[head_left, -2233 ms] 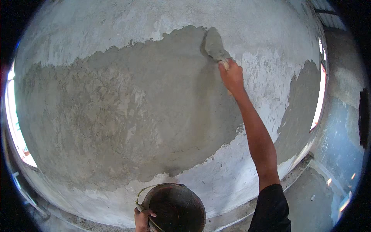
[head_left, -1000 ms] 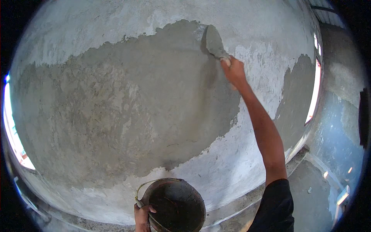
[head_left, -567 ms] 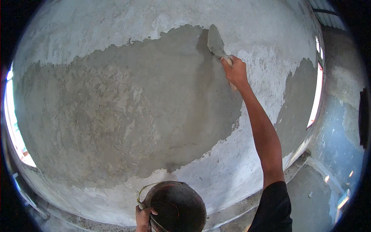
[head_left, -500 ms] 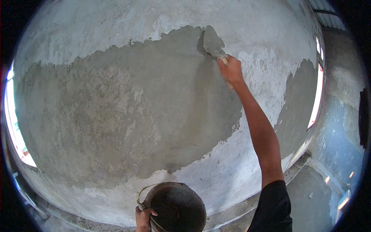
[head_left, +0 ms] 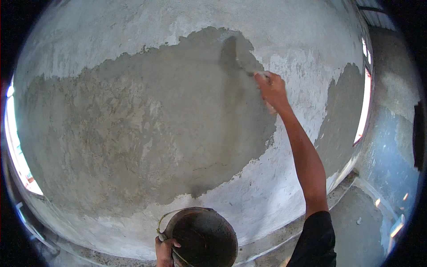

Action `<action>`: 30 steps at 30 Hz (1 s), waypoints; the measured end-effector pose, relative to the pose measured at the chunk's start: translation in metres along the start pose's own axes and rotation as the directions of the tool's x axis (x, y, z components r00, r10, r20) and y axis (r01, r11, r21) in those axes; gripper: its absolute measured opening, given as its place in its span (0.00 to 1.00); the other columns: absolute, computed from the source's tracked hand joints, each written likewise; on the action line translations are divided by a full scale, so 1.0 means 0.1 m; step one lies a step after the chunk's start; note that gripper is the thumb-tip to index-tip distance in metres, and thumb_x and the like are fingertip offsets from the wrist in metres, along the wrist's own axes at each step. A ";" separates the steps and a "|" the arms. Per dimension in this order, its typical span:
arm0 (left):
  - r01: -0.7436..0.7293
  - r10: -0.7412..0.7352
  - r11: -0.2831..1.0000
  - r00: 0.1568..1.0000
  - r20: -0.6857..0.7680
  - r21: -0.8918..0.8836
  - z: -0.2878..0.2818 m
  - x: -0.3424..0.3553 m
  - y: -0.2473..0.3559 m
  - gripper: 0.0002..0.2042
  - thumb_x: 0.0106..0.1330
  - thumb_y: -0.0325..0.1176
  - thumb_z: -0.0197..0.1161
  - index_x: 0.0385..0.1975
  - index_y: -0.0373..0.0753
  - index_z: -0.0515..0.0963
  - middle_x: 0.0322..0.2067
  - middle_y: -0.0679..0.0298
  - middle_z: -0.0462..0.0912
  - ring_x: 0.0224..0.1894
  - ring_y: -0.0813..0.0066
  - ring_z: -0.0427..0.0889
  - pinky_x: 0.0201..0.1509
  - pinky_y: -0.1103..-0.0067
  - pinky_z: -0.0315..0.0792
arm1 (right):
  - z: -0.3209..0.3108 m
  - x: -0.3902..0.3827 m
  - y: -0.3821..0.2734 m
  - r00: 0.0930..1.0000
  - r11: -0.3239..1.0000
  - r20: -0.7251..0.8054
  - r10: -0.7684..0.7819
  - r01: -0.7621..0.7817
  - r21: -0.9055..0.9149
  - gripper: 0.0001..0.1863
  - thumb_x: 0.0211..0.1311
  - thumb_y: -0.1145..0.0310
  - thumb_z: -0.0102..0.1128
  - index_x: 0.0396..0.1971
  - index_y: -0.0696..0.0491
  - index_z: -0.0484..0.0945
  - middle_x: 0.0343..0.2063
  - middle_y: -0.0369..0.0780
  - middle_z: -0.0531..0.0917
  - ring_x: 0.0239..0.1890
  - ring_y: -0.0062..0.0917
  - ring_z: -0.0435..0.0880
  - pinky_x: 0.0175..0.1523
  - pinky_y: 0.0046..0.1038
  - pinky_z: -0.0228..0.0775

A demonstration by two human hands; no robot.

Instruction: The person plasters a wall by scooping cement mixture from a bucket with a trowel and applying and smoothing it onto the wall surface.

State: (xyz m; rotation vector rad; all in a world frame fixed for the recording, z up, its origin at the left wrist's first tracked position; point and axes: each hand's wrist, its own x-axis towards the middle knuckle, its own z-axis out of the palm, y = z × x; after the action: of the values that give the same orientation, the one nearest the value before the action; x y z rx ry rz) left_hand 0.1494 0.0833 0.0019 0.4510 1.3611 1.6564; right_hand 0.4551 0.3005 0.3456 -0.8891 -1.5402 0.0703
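Raised against the wall, my right hand (head_left: pixel 272 91) is closed around the pale handle of a trowel (head_left: pixel 270 107). The blade is at the wet grey plaster (head_left: pixel 191 102), near the patch's upper right edge, and its outline is hard to tell from the plaster. A dark shadow falls just left of it. Low in the picture, my left hand (head_left: pixel 164 252) grips a dark bucket (head_left: pixel 232 240) at its left rim, by the wire handle. The bucket tilts so its dark inside shows; what it holds is hard to make out.
Whitish bare wall (head_left: pixel 307 95) surrounds the wet patch, and a second grey plastered area (head_left: pixel 342 107) lies to the right. Bright window openings stand at far left and far right (head_left: pixel 364 109). A ledge (head_left: pixel 267 244) runs along the wall's foot.
My right hand has moved slightly down and right with the trowel, turning its blade. Fresh plaster now covers the spot near the upper right edge. My left hand and the bucket stay put.
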 end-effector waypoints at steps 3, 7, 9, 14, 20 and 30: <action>0.016 -0.016 0.999 1.000 0.024 0.034 0.02 -0.03 0.00 0.25 0.26 0.20 0.54 0.34 0.29 0.65 0.23 0.56 0.72 0.22 0.62 0.72 0.23 0.74 0.67 | -0.15 0.20 0.30 0.951 0.938 -0.194 -0.241 0.177 -0.296 0.18 0.55 0.59 0.54 0.27 0.64 0.73 0.15 0.51 0.75 0.16 0.37 0.76 0.24 0.33 0.68; 0.033 -0.032 0.999 0.999 -0.018 0.027 0.10 -0.09 0.04 0.24 0.26 0.20 0.54 0.33 0.29 0.65 0.24 0.57 0.72 0.22 0.62 0.72 0.25 0.73 0.67 | -0.01 0.27 0.68 0.888 0.846 -0.225 -0.401 0.264 -0.462 0.18 0.54 0.60 0.53 0.25 0.64 0.72 0.17 0.55 0.75 0.23 0.47 0.77 0.27 0.38 0.68; 0.038 -0.036 0.998 0.999 -0.034 0.048 0.10 -0.08 0.04 0.24 0.26 0.20 0.54 0.32 0.30 0.66 0.24 0.57 0.72 0.22 0.63 0.71 0.26 0.73 0.67 | 0.13 0.14 0.72 0.902 0.809 -0.157 -0.401 0.269 -0.522 0.17 0.54 0.61 0.53 0.24 0.64 0.72 0.17 0.56 0.74 0.25 0.49 0.76 0.28 0.39 0.68; 0.033 -0.033 0.999 0.999 -0.007 -0.010 0.11 -0.06 -0.01 0.26 0.26 0.18 0.54 0.35 0.31 0.64 0.25 0.58 0.71 0.26 0.64 0.71 0.30 0.72 0.67 | 0.14 -0.35 0.53 0.965 0.873 0.039 -0.259 0.251 -0.417 0.17 0.54 0.62 0.53 0.23 0.64 0.72 0.18 0.55 0.74 0.25 0.48 0.76 0.29 0.39 0.68; 0.033 -0.032 0.994 0.999 -0.015 0.106 0.10 0.03 -0.08 0.26 0.27 0.19 0.56 0.36 0.31 0.64 0.25 0.58 0.71 0.26 0.64 0.72 0.31 0.73 0.66 | -0.24 -0.05 0.43 0.991 0.905 -0.077 -0.111 0.068 -0.420 0.19 0.52 0.59 0.55 0.23 0.64 0.72 0.19 0.55 0.75 0.26 0.47 0.77 0.30 0.40 0.67; 0.063 -0.062 0.998 0.997 0.036 -0.025 0.10 -0.06 -0.08 0.26 0.28 0.20 0.55 0.37 0.31 0.64 0.25 0.56 0.71 0.26 0.62 0.72 0.29 0.72 0.67 | 0.25 -0.10 0.34 0.910 0.846 0.022 -0.414 0.394 -0.359 0.18 0.54 0.60 0.54 0.24 0.64 0.73 0.18 0.53 0.75 0.23 0.47 0.76 0.28 0.37 0.66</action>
State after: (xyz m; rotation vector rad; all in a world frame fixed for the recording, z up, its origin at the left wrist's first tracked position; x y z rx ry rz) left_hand 0.1633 0.0835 -0.0003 0.4163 1.3134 1.6070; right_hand 0.4485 0.3302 0.3143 -0.8160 -1.6864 -0.5555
